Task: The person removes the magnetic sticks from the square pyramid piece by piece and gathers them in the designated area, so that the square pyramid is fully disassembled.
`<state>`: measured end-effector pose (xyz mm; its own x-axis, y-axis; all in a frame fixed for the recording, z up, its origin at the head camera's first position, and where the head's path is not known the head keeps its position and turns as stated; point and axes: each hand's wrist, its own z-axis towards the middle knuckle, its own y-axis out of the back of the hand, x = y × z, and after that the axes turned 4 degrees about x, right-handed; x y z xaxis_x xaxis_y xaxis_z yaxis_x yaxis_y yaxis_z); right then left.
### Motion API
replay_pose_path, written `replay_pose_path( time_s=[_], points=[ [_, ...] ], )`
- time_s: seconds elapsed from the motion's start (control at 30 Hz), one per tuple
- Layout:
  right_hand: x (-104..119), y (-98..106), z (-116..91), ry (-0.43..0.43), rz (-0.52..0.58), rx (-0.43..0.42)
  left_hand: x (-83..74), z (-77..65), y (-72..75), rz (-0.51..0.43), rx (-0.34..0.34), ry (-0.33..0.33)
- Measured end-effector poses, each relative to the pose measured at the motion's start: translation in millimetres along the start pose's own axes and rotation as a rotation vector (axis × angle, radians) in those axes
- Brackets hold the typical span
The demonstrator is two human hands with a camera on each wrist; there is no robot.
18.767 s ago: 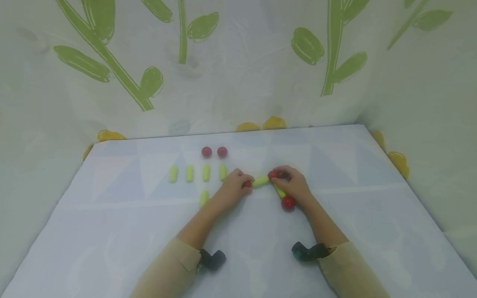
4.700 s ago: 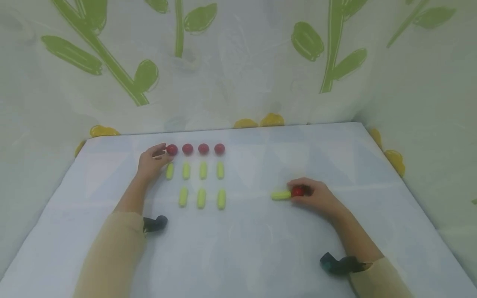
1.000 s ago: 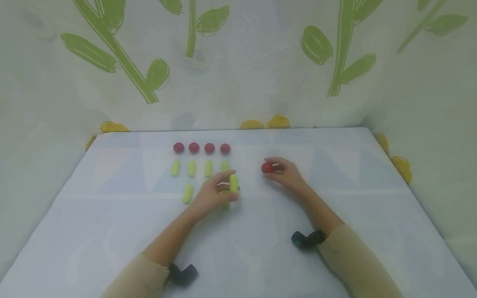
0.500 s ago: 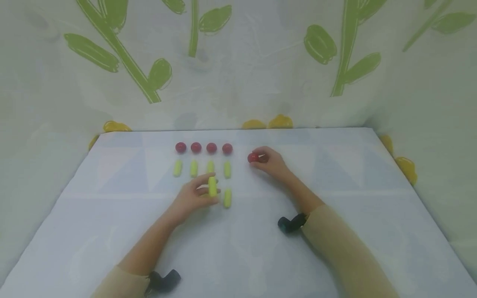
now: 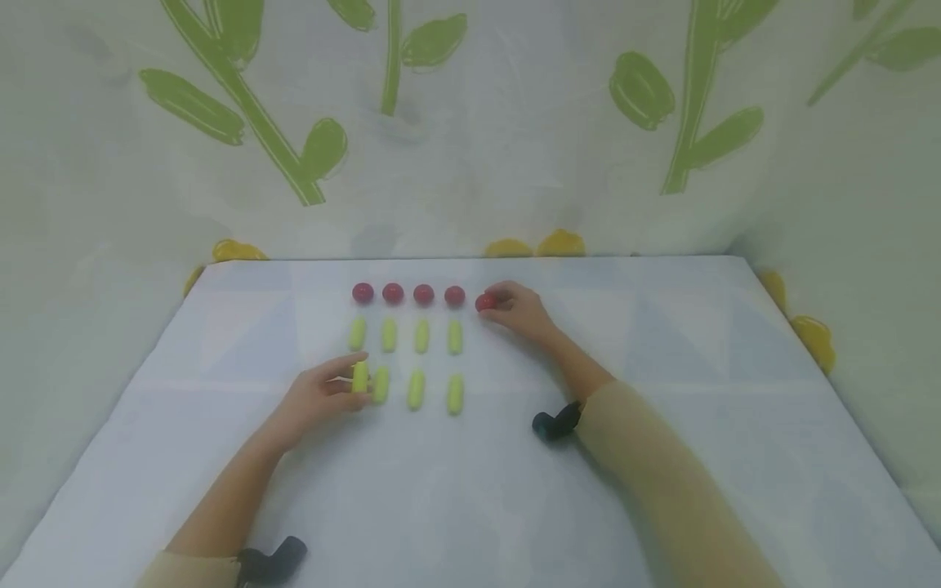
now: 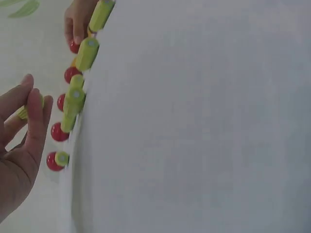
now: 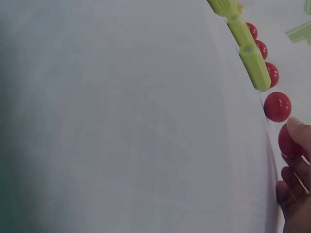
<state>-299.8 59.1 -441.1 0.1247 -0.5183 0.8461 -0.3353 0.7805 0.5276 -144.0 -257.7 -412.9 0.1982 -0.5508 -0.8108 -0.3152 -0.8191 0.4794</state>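
Note:
In the head view, my left hand (image 5: 319,400) pinches a short yellow-green rod (image 5: 360,377) upright between thumb and fingers, left of the front row of rods. The left wrist view shows the same rod (image 6: 23,114) partly hidden behind the fingers of the left hand (image 6: 22,150). My right hand (image 5: 520,312) holds a shiny red ball (image 5: 485,303) just right of the back row of balls, a small gap from the end ball (image 5: 454,296). In the right wrist view, the thumb of the right hand (image 7: 299,182) presses the red ball (image 7: 287,141).
Several red balls (image 5: 393,293) stand in a line at the back of the white patterned table (image 5: 470,490). Nearer lie a row of several yellow-green rods (image 5: 422,336) and a front row of rods (image 5: 416,389). A leaf-printed curtain (image 5: 515,147) hangs behind the table edge.
Over the last second the left hand has carried its rod leftward past the front row. The right hand has moved its ball left and back toward the line of balls.

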Motion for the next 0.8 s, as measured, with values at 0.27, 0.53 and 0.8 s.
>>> replay_pose_path(
  time_s=[0.27,0.53,0.8],
  points=[
    [0.6,-8.1,8.2,-0.061,-0.028,-0.023,26.3,6.0,21.8,0.152,-0.025,-0.018],
    [0.1,-6.5,10.8,-0.051,-0.023,-0.017,37.0,16.0,23.4,0.193,-0.053,0.006],
    [2.1,-5.8,17.6,-0.090,-0.086,-0.021,29.8,20.3,21.3,0.245,-0.055,0.057]
  ],
)
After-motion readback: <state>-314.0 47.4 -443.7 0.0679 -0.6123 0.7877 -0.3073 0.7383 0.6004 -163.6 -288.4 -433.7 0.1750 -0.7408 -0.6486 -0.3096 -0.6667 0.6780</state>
